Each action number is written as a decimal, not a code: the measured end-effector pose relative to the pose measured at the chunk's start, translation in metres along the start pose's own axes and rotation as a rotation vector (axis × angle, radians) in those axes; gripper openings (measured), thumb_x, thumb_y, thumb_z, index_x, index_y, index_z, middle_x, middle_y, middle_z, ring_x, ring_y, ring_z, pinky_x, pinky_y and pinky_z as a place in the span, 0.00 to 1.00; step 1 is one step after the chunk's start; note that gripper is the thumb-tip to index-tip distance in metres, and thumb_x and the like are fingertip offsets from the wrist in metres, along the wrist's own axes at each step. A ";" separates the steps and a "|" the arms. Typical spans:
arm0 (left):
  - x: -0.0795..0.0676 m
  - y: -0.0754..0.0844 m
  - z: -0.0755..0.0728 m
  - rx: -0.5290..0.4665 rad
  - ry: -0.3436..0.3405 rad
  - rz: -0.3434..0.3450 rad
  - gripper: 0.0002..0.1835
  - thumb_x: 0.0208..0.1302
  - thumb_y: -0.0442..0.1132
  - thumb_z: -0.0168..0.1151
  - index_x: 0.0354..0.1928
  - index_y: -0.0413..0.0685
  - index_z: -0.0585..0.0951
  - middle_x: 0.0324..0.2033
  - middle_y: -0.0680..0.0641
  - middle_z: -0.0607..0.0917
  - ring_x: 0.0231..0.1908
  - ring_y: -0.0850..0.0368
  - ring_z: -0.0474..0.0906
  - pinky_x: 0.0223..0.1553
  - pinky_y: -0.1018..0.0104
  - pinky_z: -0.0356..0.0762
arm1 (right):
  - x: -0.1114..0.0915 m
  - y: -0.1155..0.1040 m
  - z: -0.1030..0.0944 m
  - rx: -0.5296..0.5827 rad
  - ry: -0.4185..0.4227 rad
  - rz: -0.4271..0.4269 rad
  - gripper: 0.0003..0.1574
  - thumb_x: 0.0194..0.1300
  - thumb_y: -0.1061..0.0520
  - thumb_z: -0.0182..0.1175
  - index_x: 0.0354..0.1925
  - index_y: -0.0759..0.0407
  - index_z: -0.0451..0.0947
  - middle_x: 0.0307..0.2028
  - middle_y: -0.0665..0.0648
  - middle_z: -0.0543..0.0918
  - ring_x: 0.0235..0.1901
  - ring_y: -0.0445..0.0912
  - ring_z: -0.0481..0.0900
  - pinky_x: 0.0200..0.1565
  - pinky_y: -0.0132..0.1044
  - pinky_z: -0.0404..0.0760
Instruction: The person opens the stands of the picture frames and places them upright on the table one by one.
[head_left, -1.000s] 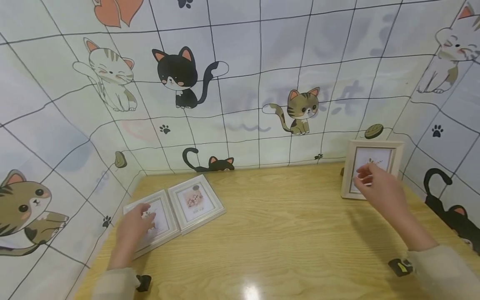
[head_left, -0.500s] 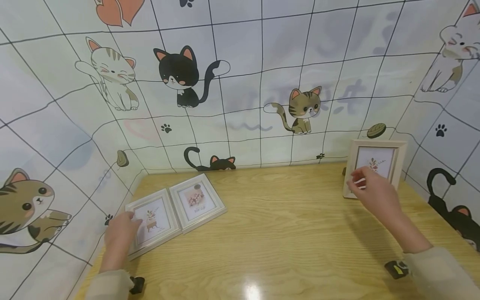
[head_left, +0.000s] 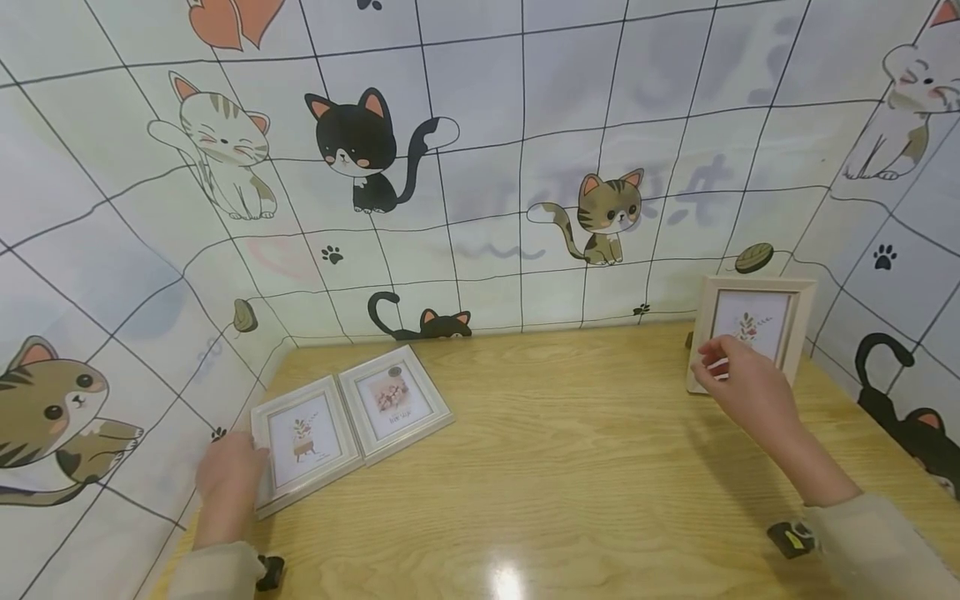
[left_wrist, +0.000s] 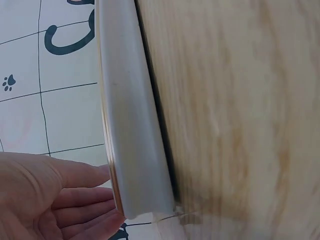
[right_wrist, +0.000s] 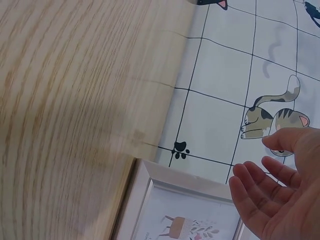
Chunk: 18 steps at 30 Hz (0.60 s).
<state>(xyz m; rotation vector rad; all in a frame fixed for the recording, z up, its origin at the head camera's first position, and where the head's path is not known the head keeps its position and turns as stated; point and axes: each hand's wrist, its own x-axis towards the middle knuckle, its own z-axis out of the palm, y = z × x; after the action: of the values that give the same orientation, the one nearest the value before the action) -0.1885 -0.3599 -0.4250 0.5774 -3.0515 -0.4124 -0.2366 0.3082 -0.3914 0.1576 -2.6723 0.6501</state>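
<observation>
Two pale picture frames lie flat side by side at the table's left. The left one [head_left: 303,442] shows a potted plant print; the right one [head_left: 393,400] shows a pinkish picture. My left hand [head_left: 231,475] is at the outer edge of the left frame. In the left wrist view its fingertips [left_wrist: 85,212] reach the frame's edge [left_wrist: 135,125], without gripping around it. A third picture frame [head_left: 791,333] stands upright at the back right. In front of it hovers my right hand [head_left: 746,387], fingers loosely bent and holding nothing, partly covering its print.
The wood-grain table [head_left: 540,450] meets a back wall [head_left: 487,192] covered with cat drawings and grid lines. Side walls close in at left and right. A dark wrist device [head_left: 791,540] is by the right sleeve, another [head_left: 270,573] by the left.
My left hand has slid left off the picture of the left frame to its outer edge. The right hand has shifted slightly left and down. The frames stay in place.
</observation>
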 end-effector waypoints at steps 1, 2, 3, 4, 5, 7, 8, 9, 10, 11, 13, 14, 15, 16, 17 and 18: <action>0.000 -0.001 0.000 -0.002 -0.003 0.000 0.13 0.65 0.37 0.57 0.33 0.31 0.80 0.25 0.38 0.81 0.25 0.47 0.73 0.21 0.58 0.71 | 0.000 0.000 0.000 0.000 -0.002 0.001 0.16 0.68 0.55 0.60 0.49 0.65 0.76 0.41 0.68 0.85 0.39 0.62 0.86 0.30 0.49 0.82; 0.000 -0.001 0.001 -0.004 -0.006 -0.003 0.13 0.65 0.38 0.57 0.33 0.31 0.80 0.24 0.38 0.80 0.24 0.47 0.73 0.21 0.59 0.71 | 0.000 0.000 0.000 0.000 -0.004 0.002 0.16 0.68 0.55 0.60 0.49 0.66 0.76 0.41 0.68 0.85 0.39 0.62 0.86 0.31 0.49 0.82; -0.001 -0.001 0.001 -0.003 -0.009 -0.005 0.13 0.65 0.38 0.56 0.33 0.31 0.81 0.24 0.39 0.80 0.24 0.48 0.73 0.21 0.59 0.71 | 0.000 0.000 0.000 0.001 -0.005 0.003 0.16 0.68 0.56 0.60 0.49 0.66 0.76 0.41 0.68 0.84 0.39 0.62 0.86 0.31 0.50 0.82; -0.001 -0.001 0.001 -0.003 -0.013 -0.011 0.13 0.65 0.38 0.56 0.35 0.31 0.81 0.24 0.39 0.80 0.24 0.48 0.73 0.21 0.60 0.71 | 0.000 0.000 0.001 0.001 -0.006 0.005 0.16 0.68 0.56 0.60 0.49 0.66 0.76 0.41 0.68 0.84 0.39 0.62 0.86 0.32 0.51 0.82; -0.001 -0.001 0.001 0.001 -0.019 -0.017 0.14 0.65 0.38 0.56 0.36 0.30 0.81 0.25 0.38 0.80 0.25 0.48 0.73 0.21 0.60 0.71 | 0.000 0.000 0.001 0.001 -0.006 0.005 0.16 0.68 0.56 0.60 0.49 0.66 0.76 0.41 0.68 0.84 0.39 0.62 0.85 0.32 0.51 0.82; -0.001 -0.001 0.002 0.002 -0.032 -0.033 0.15 0.66 0.38 0.56 0.40 0.29 0.81 0.26 0.38 0.81 0.25 0.47 0.73 0.21 0.60 0.71 | 0.000 0.001 0.002 -0.002 -0.004 0.004 0.16 0.68 0.56 0.60 0.49 0.66 0.76 0.41 0.68 0.84 0.39 0.62 0.85 0.33 0.52 0.82; -0.001 0.000 0.002 0.001 -0.036 -0.041 0.15 0.66 0.38 0.56 0.41 0.28 0.81 0.26 0.37 0.81 0.26 0.47 0.73 0.21 0.60 0.71 | 0.000 0.001 0.002 -0.002 -0.003 0.002 0.16 0.68 0.56 0.60 0.49 0.66 0.76 0.41 0.68 0.84 0.38 0.62 0.85 0.32 0.51 0.82; -0.001 -0.001 0.002 0.000 -0.041 -0.046 0.15 0.65 0.38 0.56 0.41 0.28 0.81 0.27 0.37 0.80 0.26 0.47 0.73 0.21 0.60 0.71 | -0.001 0.001 0.003 -0.003 -0.002 0.001 0.16 0.68 0.56 0.61 0.49 0.66 0.76 0.41 0.68 0.84 0.38 0.61 0.85 0.32 0.51 0.82; -0.002 -0.001 0.002 -0.003 -0.047 -0.053 0.16 0.66 0.38 0.56 0.42 0.28 0.80 0.27 0.37 0.80 0.26 0.47 0.73 0.21 0.60 0.71 | -0.001 0.001 0.003 -0.004 -0.001 0.000 0.16 0.68 0.56 0.61 0.49 0.66 0.76 0.41 0.68 0.84 0.38 0.61 0.85 0.32 0.51 0.82; -0.002 -0.001 0.003 -0.006 -0.049 -0.059 0.16 0.66 0.38 0.57 0.42 0.28 0.80 0.27 0.37 0.80 0.26 0.47 0.73 0.21 0.60 0.71 | -0.001 0.001 0.003 -0.005 -0.002 0.000 0.16 0.68 0.56 0.61 0.49 0.66 0.76 0.41 0.68 0.84 0.38 0.61 0.85 0.31 0.51 0.82; -0.001 -0.002 0.004 -0.013 -0.051 -0.065 0.16 0.66 0.39 0.57 0.42 0.27 0.79 0.28 0.36 0.80 0.27 0.46 0.73 0.22 0.60 0.71 | -0.001 0.000 0.003 -0.005 -0.005 0.001 0.16 0.68 0.56 0.61 0.49 0.66 0.76 0.41 0.68 0.84 0.38 0.61 0.85 0.31 0.51 0.83; -0.001 -0.003 0.004 -0.016 -0.050 -0.067 0.16 0.66 0.39 0.57 0.42 0.27 0.79 0.28 0.36 0.80 0.27 0.46 0.73 0.22 0.60 0.72 | -0.002 0.000 0.003 -0.006 -0.007 0.003 0.17 0.68 0.56 0.61 0.49 0.66 0.76 0.41 0.68 0.84 0.38 0.61 0.85 0.32 0.51 0.83; -0.001 -0.004 0.005 -0.018 -0.050 -0.065 0.16 0.66 0.39 0.57 0.43 0.27 0.79 0.29 0.35 0.80 0.28 0.45 0.73 0.22 0.60 0.72 | -0.002 0.000 0.003 -0.006 -0.011 0.005 0.17 0.68 0.56 0.60 0.49 0.66 0.76 0.41 0.68 0.84 0.38 0.61 0.85 0.32 0.51 0.83; -0.001 -0.005 0.005 -0.020 -0.048 -0.065 0.17 0.66 0.39 0.58 0.43 0.27 0.79 0.29 0.35 0.81 0.28 0.45 0.73 0.22 0.60 0.72 | -0.002 0.000 0.003 -0.006 -0.013 0.007 0.17 0.68 0.56 0.60 0.49 0.67 0.76 0.41 0.68 0.84 0.38 0.61 0.85 0.32 0.52 0.83; 0.000 -0.006 0.006 -0.022 -0.048 -0.064 0.17 0.66 0.39 0.58 0.44 0.27 0.79 0.30 0.34 0.81 0.28 0.45 0.73 0.23 0.59 0.72 | -0.003 0.000 0.004 -0.006 -0.016 0.009 0.17 0.68 0.55 0.60 0.49 0.67 0.76 0.41 0.68 0.84 0.38 0.61 0.85 0.33 0.52 0.83; 0.000 -0.007 0.006 -0.023 -0.051 -0.061 0.18 0.66 0.40 0.58 0.45 0.27 0.78 0.32 0.33 0.81 0.29 0.45 0.74 0.23 0.59 0.73 | -0.003 0.000 0.004 -0.005 -0.018 0.010 0.17 0.68 0.55 0.59 0.49 0.67 0.76 0.41 0.68 0.84 0.38 0.61 0.85 0.33 0.52 0.83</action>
<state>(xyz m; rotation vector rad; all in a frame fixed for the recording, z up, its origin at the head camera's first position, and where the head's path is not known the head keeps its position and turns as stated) -0.1863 -0.3647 -0.4330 0.6705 -3.0788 -0.4705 -0.2352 0.3065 -0.3955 0.1494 -2.6933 0.6476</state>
